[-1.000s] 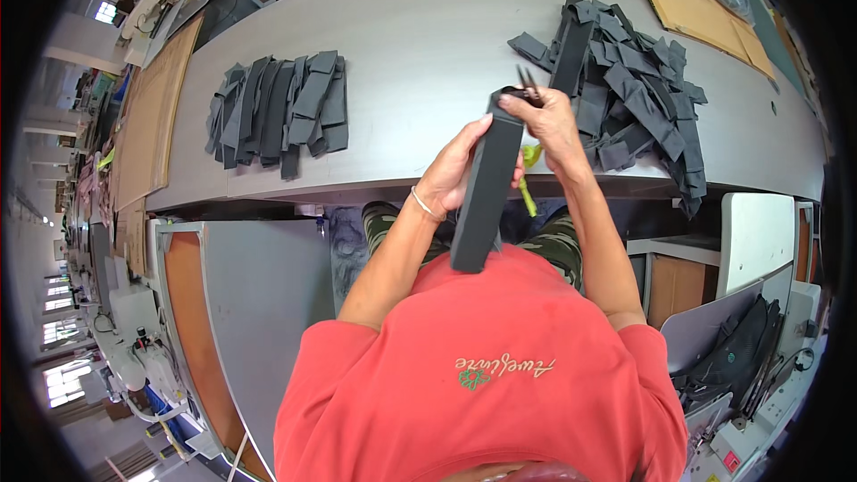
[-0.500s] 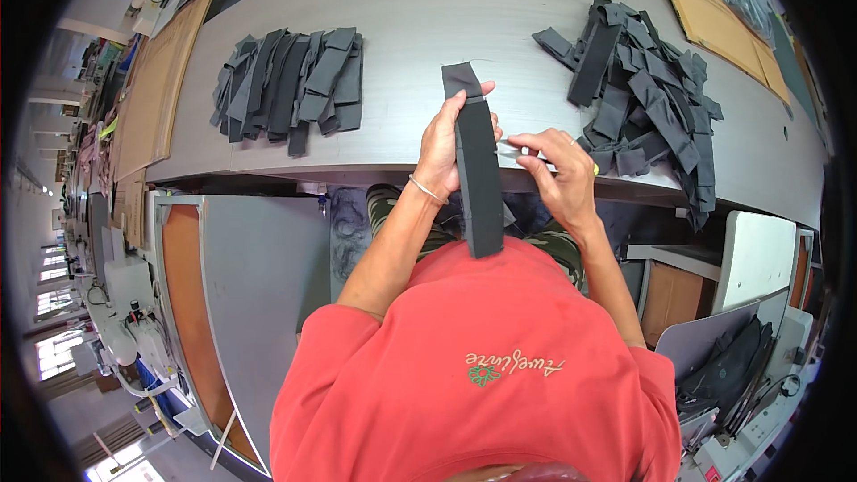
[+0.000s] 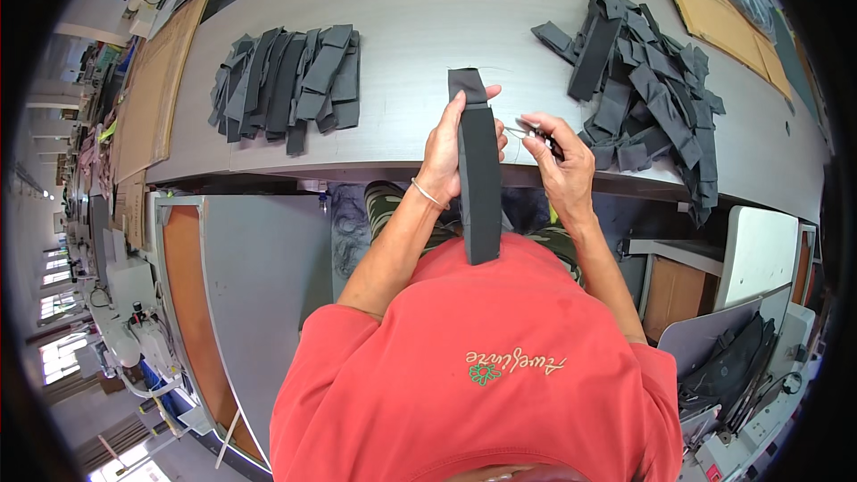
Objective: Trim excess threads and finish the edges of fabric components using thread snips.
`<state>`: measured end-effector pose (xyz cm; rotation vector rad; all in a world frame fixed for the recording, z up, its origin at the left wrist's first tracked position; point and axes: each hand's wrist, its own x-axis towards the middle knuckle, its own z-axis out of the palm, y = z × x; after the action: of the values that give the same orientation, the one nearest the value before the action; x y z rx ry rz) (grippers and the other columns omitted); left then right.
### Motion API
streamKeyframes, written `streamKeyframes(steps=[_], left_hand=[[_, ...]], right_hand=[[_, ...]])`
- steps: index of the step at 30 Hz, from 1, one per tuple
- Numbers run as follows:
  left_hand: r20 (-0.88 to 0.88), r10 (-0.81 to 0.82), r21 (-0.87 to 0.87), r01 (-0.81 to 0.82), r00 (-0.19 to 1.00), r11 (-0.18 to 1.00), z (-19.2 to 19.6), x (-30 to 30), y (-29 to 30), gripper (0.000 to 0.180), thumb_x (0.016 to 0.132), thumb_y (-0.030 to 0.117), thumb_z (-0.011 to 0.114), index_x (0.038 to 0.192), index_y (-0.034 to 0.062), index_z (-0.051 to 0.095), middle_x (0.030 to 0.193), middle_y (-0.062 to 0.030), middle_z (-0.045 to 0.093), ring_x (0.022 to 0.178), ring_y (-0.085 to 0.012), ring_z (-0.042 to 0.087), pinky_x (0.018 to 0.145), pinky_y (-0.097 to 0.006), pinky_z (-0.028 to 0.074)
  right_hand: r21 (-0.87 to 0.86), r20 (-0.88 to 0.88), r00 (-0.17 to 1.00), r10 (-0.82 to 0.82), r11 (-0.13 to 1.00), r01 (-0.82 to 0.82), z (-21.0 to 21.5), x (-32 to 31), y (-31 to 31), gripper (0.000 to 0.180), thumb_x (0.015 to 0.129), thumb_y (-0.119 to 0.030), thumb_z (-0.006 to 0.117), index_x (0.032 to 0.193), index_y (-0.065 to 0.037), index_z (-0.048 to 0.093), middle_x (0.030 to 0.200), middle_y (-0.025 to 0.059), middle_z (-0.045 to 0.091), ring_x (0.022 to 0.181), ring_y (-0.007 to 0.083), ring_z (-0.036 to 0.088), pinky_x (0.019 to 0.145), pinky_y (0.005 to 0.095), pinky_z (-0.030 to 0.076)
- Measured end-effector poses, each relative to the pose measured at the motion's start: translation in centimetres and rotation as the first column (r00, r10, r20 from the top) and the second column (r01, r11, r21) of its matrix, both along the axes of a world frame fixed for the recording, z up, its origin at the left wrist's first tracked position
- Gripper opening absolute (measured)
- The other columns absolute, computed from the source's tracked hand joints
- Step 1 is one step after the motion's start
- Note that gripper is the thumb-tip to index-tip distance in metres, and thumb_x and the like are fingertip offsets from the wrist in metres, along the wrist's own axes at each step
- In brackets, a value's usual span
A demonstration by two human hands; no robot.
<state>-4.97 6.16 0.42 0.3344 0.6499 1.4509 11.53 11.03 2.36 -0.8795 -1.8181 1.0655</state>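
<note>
My left hand point(image 3: 444, 147) grips a dark grey fabric strip point(image 3: 481, 187), thumb on its front near the folded top end. The strip hangs down lengthwise, its lower end against my red shirt. Just right of the strip, my right hand point(image 3: 564, 165) is closed round small thread snips point(image 3: 546, 142). Their dark handle sits among the fingers and the thin metal tips point left, toward the strip's edge. Fine loose threads show by the strip's top end.
On the grey table point(image 3: 420, 27), a row of grey strips point(image 3: 290, 80) lies at the left. A looser heap of strips point(image 3: 643, 80) lies at the right, partly over the front edge. Cardboard sheets point(image 3: 714, 13) flank the table. A grey cabinet panel point(image 3: 259, 268) stands lower left.
My right hand has turned, so the snips' dark handle now shows between its fingers. The strip has shifted slightly down and to the right with my left hand.
</note>
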Motion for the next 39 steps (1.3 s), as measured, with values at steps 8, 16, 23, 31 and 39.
streamKeyframes(steps=[8,16,23,31,39], left_hand=[[-0.056,-0.121,-0.196,0.108,0.991,0.975,0.1,2.2,-0.4,0.075,0.089,0.072,0.03,0.103,0.0044,0.058,0.072,-0.0072,0.055,0.062,-0.0186,0.059,0.056,-0.034,0.054],[-0.057,-0.063,-0.31,0.043,0.996,0.95,-1.2,1.6,-1.2,0.055,0.095,0.055,0.043,0.107,0.0034,0.058,0.083,-0.0082,0.061,0.072,-0.0229,0.063,0.063,-0.039,0.057],[0.262,-0.15,0.265,0.079,0.953,0.961,-1.2,-0.9,-2.4,0.052,0.094,0.045,0.05,0.124,0.0027,0.051,0.131,-0.0193,0.049,0.121,-0.0357,0.05,0.097,-0.049,0.046],[-0.044,-0.059,0.076,0.062,0.997,0.995,-1.4,1.4,-1.5,0.031,0.091,0.014,0.057,0.121,0.008,0.052,0.128,-0.0086,0.054,0.116,-0.021,0.052,0.094,-0.04,0.044],[-0.114,0.2,0.211,-0.173,0.973,0.962,-0.3,1.2,-1.0,0.055,0.087,0.004,0.046,0.14,0.0026,0.032,0.119,-0.0086,0.052,0.103,-0.0168,0.055,0.094,-0.035,0.043]], right_hand=[[-0.074,0.289,0.928,0.236,0.972,-0.224,1.0,-0.6,2.3,0.026,0.078,-0.006,0.069,0.103,-0.006,0.065,0.083,0.0031,0.058,0.075,0.0133,0.058,0.069,0.0267,0.046],[-0.339,0.039,0.979,0.199,0.925,-0.174,-0.9,0.4,2.9,0.008,0.079,-0.001,0.066,0.084,-0.002,0.06,0.071,-0.0007,0.056,0.062,0.0056,0.051,0.058,0.023,0.04],[-0.538,-0.369,0.908,-0.2,0.842,-0.034,-0.1,1.2,4.1,0.009,0.092,-0.014,0.06,0.097,-0.009,0.055,0.066,0.0025,0.057,0.045,-0.0003,0.029,0.041,0.018,0.022],[-0.713,-0.541,0.821,-0.182,0.616,-0.334,-2.0,-0.7,1.3,0.007,0.095,-0.016,0.055,0.096,-0.011,0.05,0.088,0.0147,0.067,0.045,0.0016,0.028,0.043,0.0187,0.025],[-0.684,-0.611,0.788,-0.073,0.549,-0.479,-1.4,-1.3,-0.7,0.008,0.093,-0.015,0.058,0.094,-0.009,0.052,0.079,0.0023,0.061,0.046,0.0021,0.027,0.043,0.0196,0.024]])
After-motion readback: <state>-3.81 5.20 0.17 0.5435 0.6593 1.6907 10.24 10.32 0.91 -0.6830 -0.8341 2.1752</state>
